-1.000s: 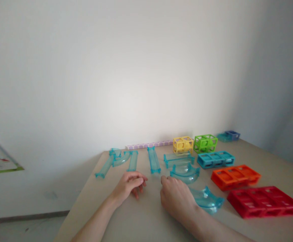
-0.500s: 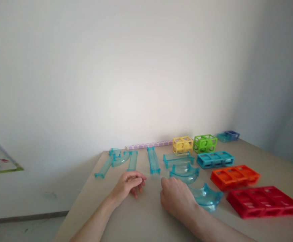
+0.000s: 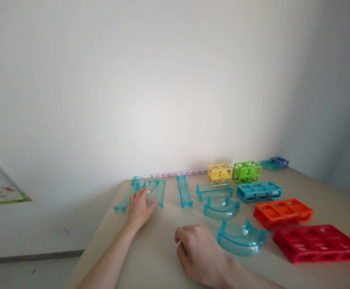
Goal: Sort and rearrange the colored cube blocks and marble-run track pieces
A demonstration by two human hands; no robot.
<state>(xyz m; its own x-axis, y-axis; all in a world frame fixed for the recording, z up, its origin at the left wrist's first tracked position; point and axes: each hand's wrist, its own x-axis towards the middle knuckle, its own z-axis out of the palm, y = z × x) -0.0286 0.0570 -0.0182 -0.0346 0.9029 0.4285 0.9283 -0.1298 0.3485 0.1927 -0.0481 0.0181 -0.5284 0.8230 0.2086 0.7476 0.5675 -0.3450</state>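
My left hand (image 3: 140, 208) reaches out at the left of the table, thumb apart from the fingers. Its fingertips are over or against a clear blue curved track piece (image 3: 152, 187), partly covered by the hand; whether they touch it I cannot tell. Straight clear blue track pieces lie on either side of the hand, one on the left (image 3: 121, 208) and one on the right (image 3: 160, 193). Loosely curled, my right hand (image 3: 197, 251) rests on the tabletop with nothing visible in it. Just right of it lies a wide curved clear blue track piece (image 3: 242, 243).
Another curved piece (image 3: 222, 209) and straight tracks (image 3: 184, 192) lie mid-table. On the right are red (image 3: 319, 244), orange (image 3: 284, 212), teal (image 3: 259, 192), green (image 3: 247, 172) and yellow (image 3: 219, 174) frame blocks. A patterned purple strip (image 3: 179, 173) runs along the wall.
My left hand has moved forward and left to the curved track piece, its fingers stretching out. My right hand has drawn back slightly towards me and left, uncovering more of the near curved piece.
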